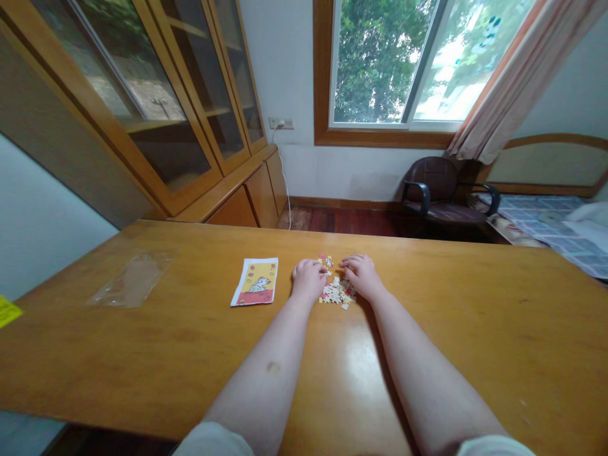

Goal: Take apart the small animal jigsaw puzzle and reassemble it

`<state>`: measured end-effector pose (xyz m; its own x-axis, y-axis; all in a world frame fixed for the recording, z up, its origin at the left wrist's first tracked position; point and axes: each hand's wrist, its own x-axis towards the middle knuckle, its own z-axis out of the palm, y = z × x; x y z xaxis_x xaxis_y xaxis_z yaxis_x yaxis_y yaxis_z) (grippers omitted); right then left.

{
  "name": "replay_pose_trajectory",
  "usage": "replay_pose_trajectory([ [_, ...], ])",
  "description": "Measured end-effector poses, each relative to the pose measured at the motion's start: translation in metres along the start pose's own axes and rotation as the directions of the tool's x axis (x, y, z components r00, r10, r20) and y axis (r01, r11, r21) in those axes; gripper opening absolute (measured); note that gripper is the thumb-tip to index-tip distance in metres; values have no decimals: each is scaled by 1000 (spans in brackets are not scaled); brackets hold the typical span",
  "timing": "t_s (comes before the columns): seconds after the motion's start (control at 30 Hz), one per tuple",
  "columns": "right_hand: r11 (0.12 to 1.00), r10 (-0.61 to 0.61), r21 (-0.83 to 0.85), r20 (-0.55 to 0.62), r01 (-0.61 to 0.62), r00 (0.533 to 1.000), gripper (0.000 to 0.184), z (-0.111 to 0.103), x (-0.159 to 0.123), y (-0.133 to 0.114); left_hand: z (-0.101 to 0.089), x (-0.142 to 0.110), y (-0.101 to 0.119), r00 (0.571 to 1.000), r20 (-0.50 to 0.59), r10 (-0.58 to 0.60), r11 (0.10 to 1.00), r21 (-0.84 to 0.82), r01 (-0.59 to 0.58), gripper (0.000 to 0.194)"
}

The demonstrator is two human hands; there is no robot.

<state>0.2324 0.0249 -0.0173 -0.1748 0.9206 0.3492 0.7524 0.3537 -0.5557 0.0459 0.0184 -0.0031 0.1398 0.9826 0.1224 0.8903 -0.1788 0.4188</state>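
A heap of small jigsaw puzzle pieces (336, 291), mostly pale side up, lies on the wooden table between my hands. My left hand (310, 278) rests at the heap's left edge. Its fingers are bent inward, and what may be between them is hidden. My right hand (361, 275) is at the right of the heap, palm down, its fingers stretched out and a little apart. Several coloured pieces (325, 259) lie just beyond the heap. Left of my left hand is a picture card (256, 282) with a white cartoon animal on yellow and red.
A clear plastic bag (133, 278) lies flat at the left of the wooden table (427, 354). Behind the table stand a glass-doored cabinet (209, 114), an armchair (434, 190) and a bed (546, 218). Something yellow (8, 311) shows at the left edge.
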Motion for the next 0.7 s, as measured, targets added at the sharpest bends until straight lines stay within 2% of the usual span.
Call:
replay_pose_trajectory([
  [0.1,1000,17,4,-111,-16,994,24,1,1,6,-1,1,1,1000,2,-3,1000,-5,3,14],
  [0.2,1000,12,17,-121,-10,993,23,1,1,7,0,1,1,1000,-3,-13,1000,-26,13,16],
  [0.43,997,-49,68,36,47,998,23,-2,0,-4,3,2,-1,1000,-10,-22,999,-42,21,15],
  [0.53,997,-62,44,157,56,986,27,-2,-2,-9,1,1,1,999,-24,-41,999,-34,40,19],
  [0.63,998,-11,-52,237,23,971,30,-3,-5,-13,-2,0,2,997,-24,-72,997,-29,72,24],
  [0.7,992,60,-117,201,-36,978,29,-4,-6,-13,-2,0,2,995,-21,-96,995,-34,95,26],
])
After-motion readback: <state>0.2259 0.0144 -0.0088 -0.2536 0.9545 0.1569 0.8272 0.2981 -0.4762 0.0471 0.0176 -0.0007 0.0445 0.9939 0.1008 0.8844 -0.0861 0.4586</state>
